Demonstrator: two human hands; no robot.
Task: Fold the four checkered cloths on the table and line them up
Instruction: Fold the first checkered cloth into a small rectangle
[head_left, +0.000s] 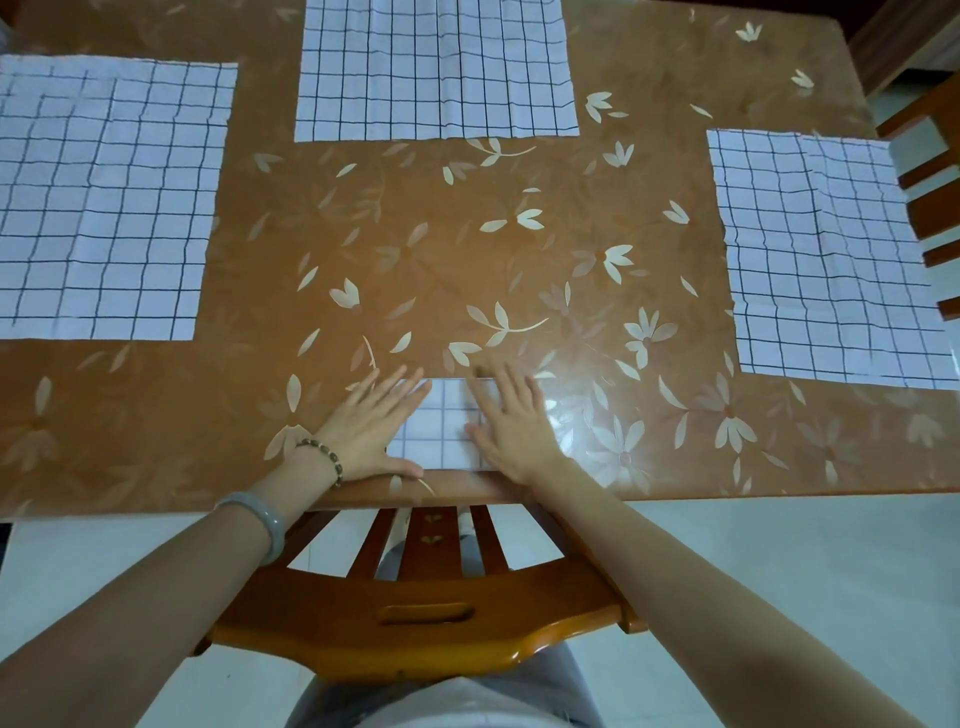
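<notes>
Pressing flat with both palms, the person holds down a small folded cloth (441, 431) at the lower centre of the frame, just inside the near edge of the table (415, 249). The left hand (371, 431) lies on the cloth's left side, fingers straight and spread, thumb stretched along the near edge. The right hand (511, 426) covers the cloth's right side, fingers likewise straight and fanned, their tips reaching past the far edge onto the tabletop. Neither hand curls round or pinches anything. Only a strip of grid pattern shows between them.

Three more cloths lie spread open and flat, white with dark grid lines and faint creases. The left cloth (104, 208) fills the upper left and runs out of the frame. The top cloth (436, 73) sits at the top centre, cut off by the upper border. The right cloth (826, 260) lies at the right, reaching the table's right edge. All three are well apart from each other and from the folded one.

The tabletop is a glossy orange-brown with pale flowers. A bead bracelet (324, 457) circles the left wrist, and a pale bangle (260, 525) sits farther up that forearm. A wooden chair (415, 623) stands at the bottom centre between the arms, its back toward the person. Part of a second chair (930, 197) shows at the right border.
</notes>
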